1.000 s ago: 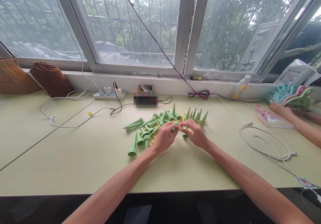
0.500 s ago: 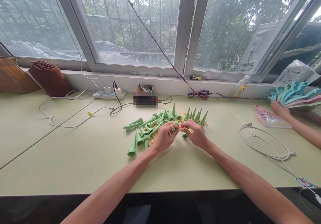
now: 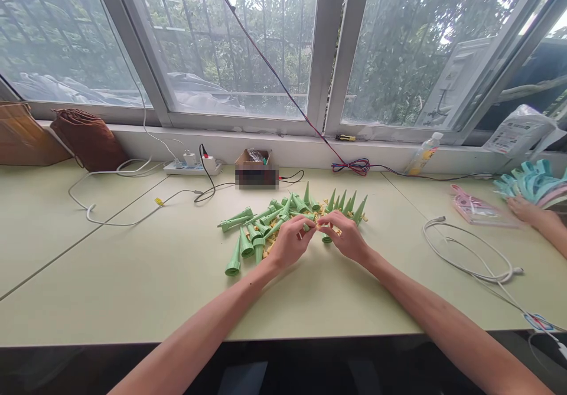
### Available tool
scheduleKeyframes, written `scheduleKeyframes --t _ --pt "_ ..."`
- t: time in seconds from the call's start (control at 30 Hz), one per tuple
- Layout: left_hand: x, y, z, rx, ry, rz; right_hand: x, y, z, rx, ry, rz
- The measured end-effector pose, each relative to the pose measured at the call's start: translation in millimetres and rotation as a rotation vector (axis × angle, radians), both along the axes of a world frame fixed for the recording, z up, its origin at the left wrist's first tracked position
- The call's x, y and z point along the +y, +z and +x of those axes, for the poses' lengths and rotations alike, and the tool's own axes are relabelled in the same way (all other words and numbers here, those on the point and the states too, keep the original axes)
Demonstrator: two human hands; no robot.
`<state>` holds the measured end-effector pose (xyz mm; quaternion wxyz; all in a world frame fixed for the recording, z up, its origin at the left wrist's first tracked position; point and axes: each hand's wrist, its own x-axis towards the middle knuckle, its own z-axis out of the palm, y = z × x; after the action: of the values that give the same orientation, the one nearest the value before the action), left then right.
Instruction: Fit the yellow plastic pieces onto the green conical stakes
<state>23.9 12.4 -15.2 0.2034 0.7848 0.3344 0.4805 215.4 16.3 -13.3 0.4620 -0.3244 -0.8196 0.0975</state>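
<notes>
My left hand [image 3: 291, 240] is closed at the front of a loose pile of green cone-shaped plastic spikes [image 3: 246, 245]. A bit of green plastic [image 3: 306, 228] shows between its fingers, seemingly a spike mostly hidden by the hand. Opposite, my right hand [image 3: 347, 239] pinches a tiny yellowish piece at the left fingertips; its shape is too small to make out. Small yellow plastic parts [image 3: 266, 253] lie among the spikes. Behind my right hand several green spikes [image 3: 345, 200] stand point up in a group.
At the right, another person's hand [image 3: 525, 211] touches a bunch of light blue strips [image 3: 531, 181] near a pink-edged clear pouch [image 3: 481, 211]. A coiled white cable [image 3: 469, 268] lies closer. Toward the window are a power strip [image 3: 190, 167], small box [image 3: 254, 157] and bottle [image 3: 424, 154].
My hands stay almost still, with slightly more green showing between my left fingers. The other person's hand and the blue strips have shifted right.
</notes>
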Motion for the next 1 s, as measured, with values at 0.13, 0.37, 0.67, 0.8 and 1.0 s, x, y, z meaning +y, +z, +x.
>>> scheduleKeyframes --t 0.13,0.37,0.67,0.8,1.0 --pt "-0.3 0.4 0.2 -0.008 -0.003 0.009 -0.4 1.2 -0.1 0.003 0.007 -0.004" --pt "-0.4 -0.9 0.0 0.006 -0.002 0.001 -0.4 1.1 -0.4 0.019 -0.005 0.006" --pt "-1.6 1.8 0.5 0.003 -0.018 -0.003 -0.9 -0.5 -0.9 0.025 -0.044 0.042" --pt "-1.4 1.1 0.0 0.006 -0.019 -0.008 -1.6 -0.3 -0.9 0.038 -0.041 0.038" --pt "0.1 -1.8 -0.6 0.014 -0.002 0.005 -2.4 2.6 -1.3 0.027 -0.028 0.000"
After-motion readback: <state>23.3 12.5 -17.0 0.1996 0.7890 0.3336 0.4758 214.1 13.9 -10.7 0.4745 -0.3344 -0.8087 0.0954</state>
